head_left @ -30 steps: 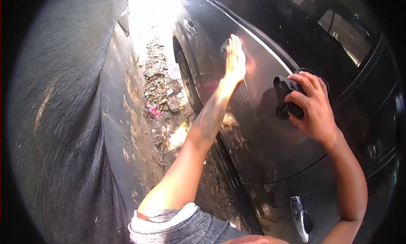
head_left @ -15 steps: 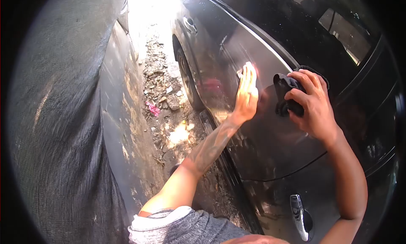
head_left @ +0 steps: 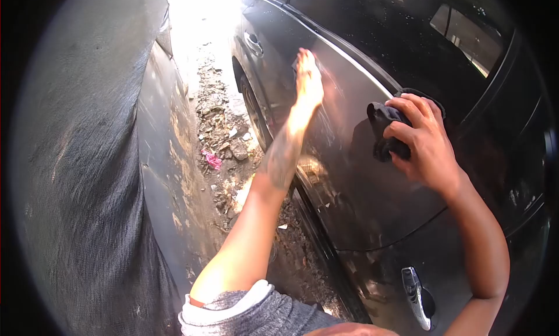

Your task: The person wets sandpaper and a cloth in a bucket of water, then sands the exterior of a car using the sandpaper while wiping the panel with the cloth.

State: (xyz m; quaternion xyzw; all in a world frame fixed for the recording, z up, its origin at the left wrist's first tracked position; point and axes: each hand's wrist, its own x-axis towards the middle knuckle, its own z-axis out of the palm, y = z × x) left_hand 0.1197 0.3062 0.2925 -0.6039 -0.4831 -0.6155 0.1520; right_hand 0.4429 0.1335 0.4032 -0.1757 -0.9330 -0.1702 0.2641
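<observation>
Left side of frame: dark woven fabric (head_left: 87, 179) hangs in folds beside a scuffed, stained panel (head_left: 166, 161). Right of the panel, a strip of rubble (head_left: 216, 112) runs toward the bright top of the frame, with a crumpled pink scrap (head_left: 211, 160) lying on it.

Upper left of centre: a wheel (head_left: 250, 103) and a chrome door handle (head_left: 253, 43) of a dark car. The left forearm bears a dark tattoo and reaches up from a grey sleeve (head_left: 256, 313) at the bottom. The left hand (head_left: 310, 83) is at the car's door panel (head_left: 349, 202), fingers extended, close together and unclenched, pointing to the top of the frame. Whether anything lies under the palm cannot be told. Pale streaks mark the paint just right of this hand.

Right of centre: the right hand (head_left: 428, 141) grips a bunched black cloth (head_left: 379, 126), its fingers curled over the upper right of the cloth, the thumb below. The cloth protrudes left of the fingertips, near the lower edge of the window (head_left: 378, 36).

Lower right: a second chrome handle (head_left: 414, 301).
</observation>
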